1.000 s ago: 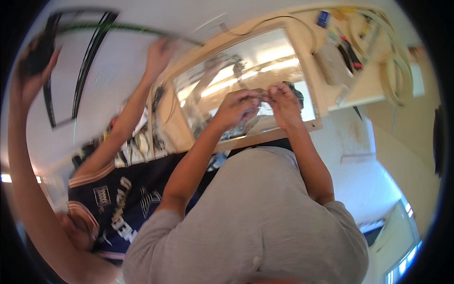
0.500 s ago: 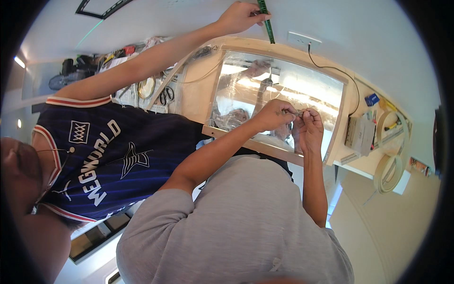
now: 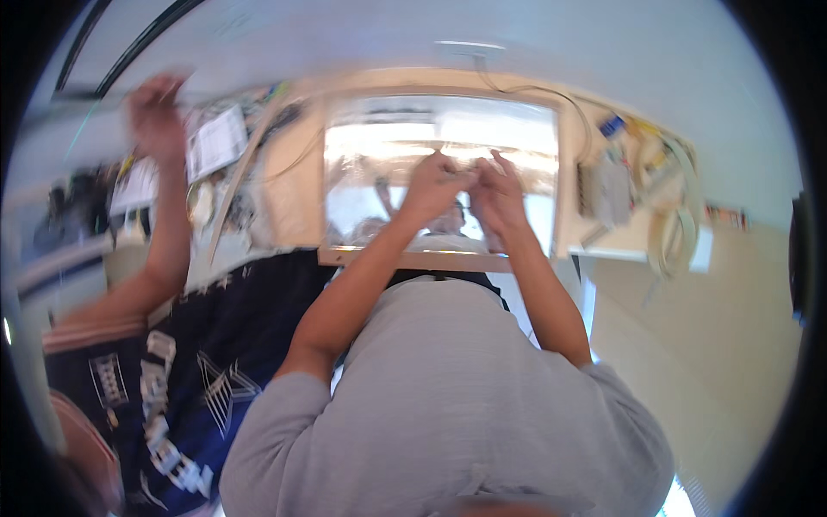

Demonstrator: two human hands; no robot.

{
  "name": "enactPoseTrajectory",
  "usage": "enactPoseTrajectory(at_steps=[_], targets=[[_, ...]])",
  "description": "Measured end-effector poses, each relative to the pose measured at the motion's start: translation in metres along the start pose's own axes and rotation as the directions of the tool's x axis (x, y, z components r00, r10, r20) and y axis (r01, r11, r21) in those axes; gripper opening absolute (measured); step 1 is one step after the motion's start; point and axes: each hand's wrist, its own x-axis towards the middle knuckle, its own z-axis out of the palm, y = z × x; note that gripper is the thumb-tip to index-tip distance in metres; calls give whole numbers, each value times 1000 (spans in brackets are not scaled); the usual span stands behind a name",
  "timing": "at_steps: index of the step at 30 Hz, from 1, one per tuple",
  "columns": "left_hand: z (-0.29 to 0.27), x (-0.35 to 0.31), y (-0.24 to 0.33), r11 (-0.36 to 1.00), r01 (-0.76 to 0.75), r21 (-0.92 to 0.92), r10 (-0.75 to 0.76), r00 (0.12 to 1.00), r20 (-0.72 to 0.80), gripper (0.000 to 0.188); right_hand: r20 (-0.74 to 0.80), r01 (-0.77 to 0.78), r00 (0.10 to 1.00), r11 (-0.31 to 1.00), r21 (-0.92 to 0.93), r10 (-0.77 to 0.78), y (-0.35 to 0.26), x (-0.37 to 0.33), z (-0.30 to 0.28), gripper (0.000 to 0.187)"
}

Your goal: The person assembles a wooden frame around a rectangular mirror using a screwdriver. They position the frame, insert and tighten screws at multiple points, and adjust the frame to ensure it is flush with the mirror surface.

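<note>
A mirror-like panel [image 3: 362, 207] in a pale wooden frame [image 3: 566, 198] lies before me. Over its middle, my left hand [image 3: 433, 188] and my right hand [image 3: 500, 194] come together with fingertips nearly touching. Both are closed in a pinch, the right with a finger or thumb pointing up. Whatever small thing they hold is lost in the motion blur. My hands and head reflect in the panel.
At left, a person in a dark blue jersey [image 3: 233, 345] raises a blurred hand [image 3: 158, 108]. Papers [image 3: 215, 142] and a long wooden strip [image 3: 237, 185] lie beyond. At right are a coiled pale band [image 3: 672, 244], a pale box [image 3: 610, 194] and a dark cable [image 3: 551, 89].
The view has swung, putting the panel and my hands further left. The other person's arm has drawn back left from the wall; the green strip it held is out of sight. My hands stay together.
</note>
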Motion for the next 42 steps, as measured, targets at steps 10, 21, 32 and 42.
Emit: enactPoseTrajectory(at_steps=[10,21,32,42], targets=[[-13,84,93,912,-227,342,107,936,334,25,0,150,989,981,123,-151,-32,49,12,28],[75,147,153,618,-502,605,158,833,530,27,256,435,900,694,-573,-352,-111,87,-48,16],[157,257,164,128,-628,767,50,777,628,33,390,401,830,-59,-914,-399,-178,165,-55,22],[157,268,146,222,-588,777,36,802,597,44,435,418,790,-139,-898,-433,-165,172,-63,24]])
